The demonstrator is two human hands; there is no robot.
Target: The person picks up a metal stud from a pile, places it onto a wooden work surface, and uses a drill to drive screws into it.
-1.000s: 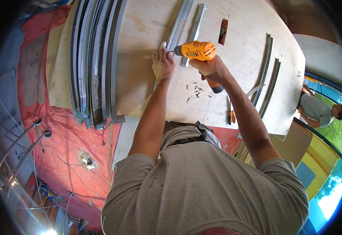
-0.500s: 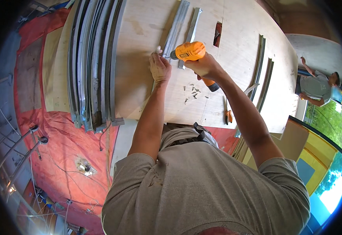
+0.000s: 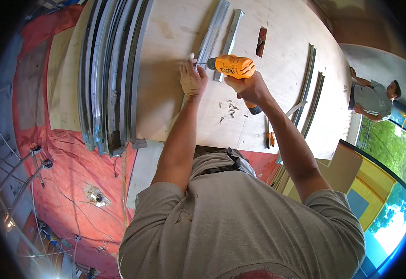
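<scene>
My right hand [image 3: 254,89] is closed round the grip of an orange cordless drill [image 3: 233,66], whose chuck points left. Just ahead of the chuck, my left hand [image 3: 193,83] holds a long grey metal channel [image 3: 215,29] against the wooden board. A whitish covering shows on one of its fingertips. The drill's tip lies close by these fingers; whether it touches the metal I cannot tell. A shorter metal channel [image 3: 232,35] lies alongside, partly behind the drill. Small metal scraps [image 3: 232,111] are scattered on the board below the drill.
Long metal channels [image 3: 112,69] are stacked at the left. More dark channels [image 3: 307,79] lie to the right, near an orange-handled tool [image 3: 270,139]. The board [image 3: 165,93] has a slot cut in it. Another person [image 3: 372,100] stands at the far right. Red sheeting [image 3: 72,186] covers the floor.
The drill has shifted slightly right and turned more level. My left hand's fingers have opened out somewhat beside the channel. The other person has lowered the raised arm a little.
</scene>
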